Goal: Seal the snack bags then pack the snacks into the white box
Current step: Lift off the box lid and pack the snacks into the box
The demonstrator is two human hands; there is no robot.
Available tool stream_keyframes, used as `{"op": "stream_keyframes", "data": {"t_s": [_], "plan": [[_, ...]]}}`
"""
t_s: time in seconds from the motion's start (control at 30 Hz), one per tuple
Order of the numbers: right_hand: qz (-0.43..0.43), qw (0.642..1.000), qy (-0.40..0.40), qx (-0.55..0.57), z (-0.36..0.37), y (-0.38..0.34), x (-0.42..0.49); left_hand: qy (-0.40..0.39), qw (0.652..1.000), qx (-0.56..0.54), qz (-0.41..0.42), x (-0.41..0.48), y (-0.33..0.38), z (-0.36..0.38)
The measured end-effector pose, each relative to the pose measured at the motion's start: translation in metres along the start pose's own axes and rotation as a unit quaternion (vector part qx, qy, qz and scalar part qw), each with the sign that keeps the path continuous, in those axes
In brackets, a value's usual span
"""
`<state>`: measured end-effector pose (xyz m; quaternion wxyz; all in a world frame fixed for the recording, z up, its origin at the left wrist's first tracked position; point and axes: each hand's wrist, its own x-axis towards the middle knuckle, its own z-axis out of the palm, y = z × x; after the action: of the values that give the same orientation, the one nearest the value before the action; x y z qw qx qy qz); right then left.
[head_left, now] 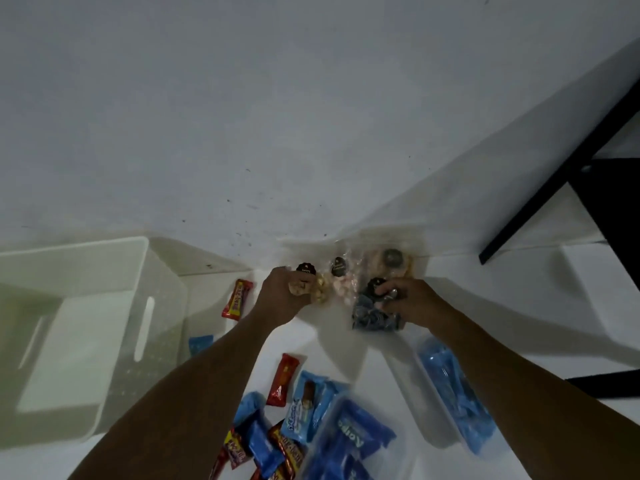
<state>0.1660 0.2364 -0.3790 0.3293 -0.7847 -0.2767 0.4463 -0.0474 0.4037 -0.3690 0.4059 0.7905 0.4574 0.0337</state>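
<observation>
Both of my hands are closed on clear snack bags at the far edge of the white desk (346, 348), against the wall. My left hand (280, 296) has its grip clamped on a small clear bag of pale round snacks (313, 289), with the bag's black label showing just above my fingers. My right hand (412, 301) pinches the top of a clear bag of dark cookies (372, 315), fingers together near its black label; the frame is blurred there, so I cannot tell whether that bag's mouth is sealed. Between my two hands lies a bag of pinkish snacks (341, 280), and behind my right hand a further clear bag (393, 261) rests against the wall. The white box (79, 323) stands open to my left, well apart from the bags. One red bar (237, 299) lies between the box and my left hand, another red bar (283, 379) nearer to me. Close to my body sits a heap of blue packets (332, 424) mixed with red wrappers. A clear tray of blue packets (457, 393) lies under my right forearm. A black chair (568, 161) stands at the right.
</observation>
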Motion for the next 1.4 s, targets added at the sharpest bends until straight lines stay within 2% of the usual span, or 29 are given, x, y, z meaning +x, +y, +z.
{"op": "stream_keyframes", "data": {"t_s": [0.17,0.3,0.57,0.77,1.0,1.2,1.4], "plan": [[-0.031,0.998,0.050,0.001,0.007,0.015,0.009,0.029,0.999,-0.046,0.004,0.013,-0.011,0.008],[-0.044,0.998,0.053,0.009,0.011,0.005,-0.012,0.029,0.997,-0.062,0.024,-0.002,-0.022,0.000],[-0.129,0.989,0.071,-0.009,0.027,-0.089,-0.059,0.083,0.989,-0.106,0.066,-0.068,-0.011,-0.104],[-0.212,0.976,0.043,-0.012,0.109,-0.199,-0.109,0.147,0.980,-0.106,0.078,-0.129,-0.054,-0.223],[-0.244,0.969,-0.002,-0.043,0.236,-0.283,-0.136,0.179,0.979,-0.089,0.035,-0.181,-0.153,-0.325],[-0.208,0.975,-0.004,-0.084,0.328,-0.302,-0.114,0.162,0.985,-0.066,0.008,-0.171,-0.232,-0.345],[-0.145,0.982,0.003,-0.121,0.378,-0.292,-0.057,0.117,0.990,-0.074,-0.009,-0.111,-0.281,-0.326]]}}
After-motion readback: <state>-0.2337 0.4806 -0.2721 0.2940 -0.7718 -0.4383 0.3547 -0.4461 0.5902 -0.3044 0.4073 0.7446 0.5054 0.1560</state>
